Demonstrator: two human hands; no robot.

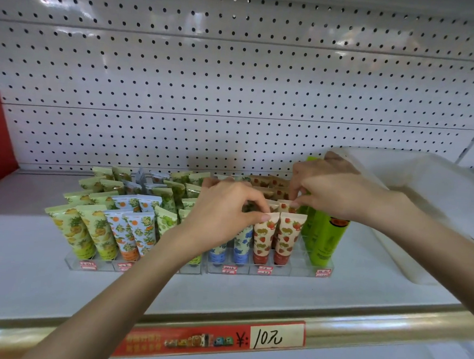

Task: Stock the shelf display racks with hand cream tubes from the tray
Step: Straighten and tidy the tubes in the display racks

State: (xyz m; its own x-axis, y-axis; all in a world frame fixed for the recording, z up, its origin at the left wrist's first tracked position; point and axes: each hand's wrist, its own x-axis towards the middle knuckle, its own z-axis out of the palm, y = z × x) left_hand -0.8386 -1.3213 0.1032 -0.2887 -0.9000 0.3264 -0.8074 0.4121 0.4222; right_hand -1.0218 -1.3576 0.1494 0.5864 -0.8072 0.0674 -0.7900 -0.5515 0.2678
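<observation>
Tubes [262,237] pinched by left hand [225,209] and right hand [338,195], settling into rack [268,270]; next, likely press upright.

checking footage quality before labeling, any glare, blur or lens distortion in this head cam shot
Head view: wide-angle bending curves the pegboard rows and the shelf's front rail; glare patches sit on the upper pegboard and streak the rail; the translucent tray at right looks smeared; the left hand, right hand and strawberry tubes are fairly sharp; light is soft, with faint shadows.
</observation>
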